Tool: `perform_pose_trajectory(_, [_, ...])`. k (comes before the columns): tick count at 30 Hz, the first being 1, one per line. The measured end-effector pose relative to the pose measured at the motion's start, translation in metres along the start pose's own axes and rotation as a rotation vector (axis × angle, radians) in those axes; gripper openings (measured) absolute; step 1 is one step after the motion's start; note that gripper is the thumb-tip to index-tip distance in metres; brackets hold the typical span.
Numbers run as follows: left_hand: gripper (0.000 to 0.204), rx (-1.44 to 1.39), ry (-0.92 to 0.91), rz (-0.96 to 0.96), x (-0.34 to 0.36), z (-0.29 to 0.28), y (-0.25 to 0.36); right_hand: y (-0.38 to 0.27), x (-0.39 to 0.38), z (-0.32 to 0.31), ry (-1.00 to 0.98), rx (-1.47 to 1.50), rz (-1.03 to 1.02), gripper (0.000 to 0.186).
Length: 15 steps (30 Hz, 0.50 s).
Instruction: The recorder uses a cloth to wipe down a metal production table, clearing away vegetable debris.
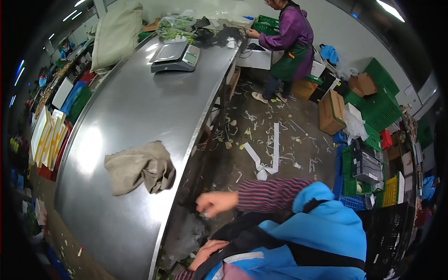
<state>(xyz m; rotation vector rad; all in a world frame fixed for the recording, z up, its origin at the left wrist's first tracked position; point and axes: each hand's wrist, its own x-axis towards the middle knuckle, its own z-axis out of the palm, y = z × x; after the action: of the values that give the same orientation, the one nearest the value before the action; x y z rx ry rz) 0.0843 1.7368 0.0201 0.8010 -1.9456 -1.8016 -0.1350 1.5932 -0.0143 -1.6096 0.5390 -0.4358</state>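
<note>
My right hand (217, 203), in a dark striped sleeve, hangs just off the near edge of the metal table (116, 116). Its fingers are curled; a small pale bit shows beneath them, too small to name. Lower down, my left hand (207, 252) lies with outstretched fingers against the black cloth (238, 228) at my front. Below the table edge, close to both hands, is a crumpled clear plastic bag (186, 235). A bunched grey-brown cloth (140, 168) rests on the table, apart from either hand.
A digital scale (175, 56) and bagged greens (176, 28) occupy the table's far end. Beyond, a person in purple (294, 32) stands beside a green crate (267, 23). Paper strips (275, 147) litter the floor. Cardboard boxes (332, 112) and stacked green crates (380, 100) line the right.
</note>
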Motion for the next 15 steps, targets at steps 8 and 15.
perform_pose_trajectory(8, [0.035, 0.153, -0.309, 0.003, 0.165, -0.003, 0.047, -0.032, -0.168, -0.043, -0.059, -0.031, 0.159, 0.026])
perform_pose_trajectory(15, [0.033, 0.22, -0.491, 0.117, 0.241, -0.018, 0.054, -0.052, -0.197, -0.094, -0.004, -0.138, 0.281, 0.034])
